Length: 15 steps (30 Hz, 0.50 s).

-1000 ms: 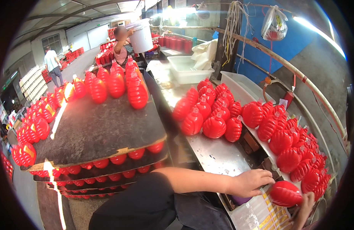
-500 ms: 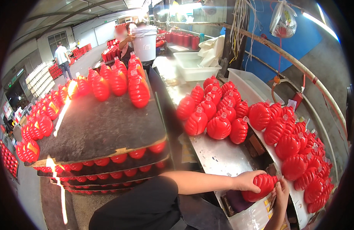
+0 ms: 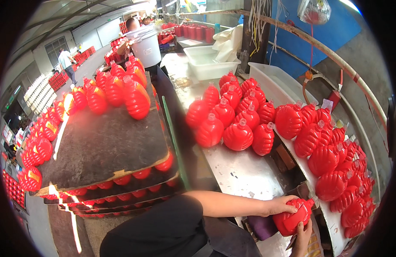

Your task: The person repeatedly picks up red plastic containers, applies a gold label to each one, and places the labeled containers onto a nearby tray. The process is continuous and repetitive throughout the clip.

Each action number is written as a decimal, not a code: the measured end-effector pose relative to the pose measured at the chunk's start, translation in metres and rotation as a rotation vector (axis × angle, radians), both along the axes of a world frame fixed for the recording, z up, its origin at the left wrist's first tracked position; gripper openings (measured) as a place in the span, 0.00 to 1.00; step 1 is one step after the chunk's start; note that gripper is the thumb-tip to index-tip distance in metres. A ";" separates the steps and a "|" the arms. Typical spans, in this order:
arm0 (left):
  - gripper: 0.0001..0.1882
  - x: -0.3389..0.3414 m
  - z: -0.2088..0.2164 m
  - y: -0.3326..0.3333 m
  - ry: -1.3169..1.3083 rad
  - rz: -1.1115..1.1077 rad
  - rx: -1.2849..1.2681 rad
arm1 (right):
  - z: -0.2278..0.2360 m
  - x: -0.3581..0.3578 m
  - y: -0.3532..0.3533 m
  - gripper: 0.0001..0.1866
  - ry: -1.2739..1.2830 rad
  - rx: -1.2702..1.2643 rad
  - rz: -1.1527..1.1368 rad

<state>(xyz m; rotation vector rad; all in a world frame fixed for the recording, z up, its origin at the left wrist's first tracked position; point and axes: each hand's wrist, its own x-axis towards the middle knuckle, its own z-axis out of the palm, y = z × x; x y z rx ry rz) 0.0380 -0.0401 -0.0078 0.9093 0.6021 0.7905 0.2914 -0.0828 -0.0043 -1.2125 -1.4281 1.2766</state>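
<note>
Several dark boards (image 3: 95, 158) make a stack at left, with red bottles between the layers and a group of standing bottles (image 3: 137, 100) along the far and left edges of the top board. Farther off, right of that group, a person holds a white bucket (image 3: 146, 50). Next rightward: white tub (image 3: 202, 70) at the far end of a metal table (image 3: 236, 173), then a cluster of bottles (image 3: 238, 137) standing on it.

Near side, right of centre: purple item (image 3: 260, 227), kind unclear. Just right of it, the left hand (image 3: 281, 205) is part closed, fingers curved over the upper left of one red bottle (image 3: 287, 223). Right hand (image 3: 305, 233) is also part closed, gripping the same bottle from its lower right, thumb on the front.

Step in hand, as judged: one bottle steadied and turned between two hands. Any next move from this hold seems to call for firm, even pressure and control of the neck's direction.

Bottle: glossy, rounded, ribbed, with a smoother front panel; tilted, neck toward far right. Cannot tell whether capped. Beyond, at right: a long row of similar bottles (image 3: 331, 186).
</note>
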 end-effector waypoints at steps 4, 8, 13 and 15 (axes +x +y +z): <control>0.43 -0.001 -0.001 -0.008 0.120 0.090 0.157 | -0.008 -0.003 -0.003 0.34 -0.081 0.005 -0.019; 0.47 -0.006 -0.001 -0.010 0.204 0.118 0.189 | -0.011 -0.010 -0.007 0.32 -0.201 0.070 -0.141; 0.48 -0.007 0.005 -0.010 0.253 0.157 0.165 | -0.009 -0.022 -0.004 0.30 -0.149 0.087 -0.069; 0.50 -0.014 0.009 -0.010 0.331 0.154 0.180 | -0.007 -0.030 -0.004 0.21 -0.023 0.048 -0.108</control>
